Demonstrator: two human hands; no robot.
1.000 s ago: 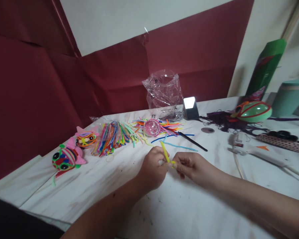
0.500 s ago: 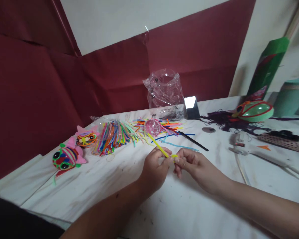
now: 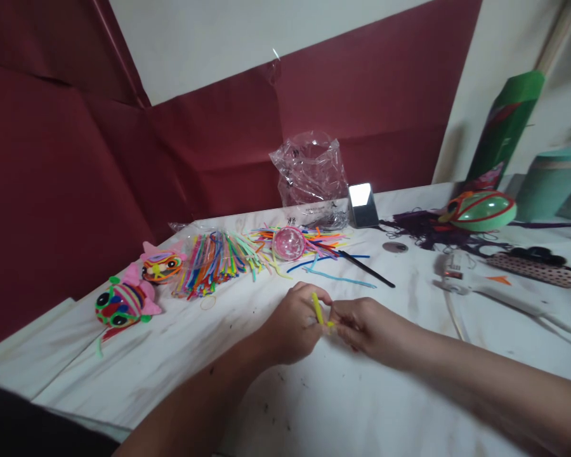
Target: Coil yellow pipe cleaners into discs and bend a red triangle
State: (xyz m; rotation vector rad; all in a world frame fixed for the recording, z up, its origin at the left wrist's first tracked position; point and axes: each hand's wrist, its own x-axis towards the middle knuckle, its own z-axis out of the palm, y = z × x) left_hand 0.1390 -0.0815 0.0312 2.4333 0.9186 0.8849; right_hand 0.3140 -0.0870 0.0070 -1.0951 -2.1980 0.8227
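A yellow pipe cleaner [image 3: 317, 308] is pinched between both hands above the white marbled table [image 3: 356, 406]. My left hand [image 3: 295, 325] is closed on it, with one straight length poking up past the fingers. My right hand [image 3: 359, 322] is closed on its other part, close beside the left fingertips; a small yellow bit shows between them. Most of the pipe cleaner is hidden by the fingers. Beyond the hands lie a light blue pipe cleaner [image 3: 340, 279], a black one [image 3: 368, 270] and a clear ball with a pink band [image 3: 289, 244].
Bundled coloured pipe cleaners [image 3: 219, 263] lie at the left beside two decorated fish [image 3: 124, 304]. A clear plastic bag [image 3: 309, 178] and a phone [image 3: 363, 206] stand at the back. Rightward are a glue gun [image 3: 495, 289], a patterned brush-like item [image 3: 533, 266] and a green balloon-like fish [image 3: 485, 211].
Both hands have turned, and the yellow pipe cleaner's protruding length now looks shorter and more upright. The right hand's fingers have curled over more. The view has shifted slightly.
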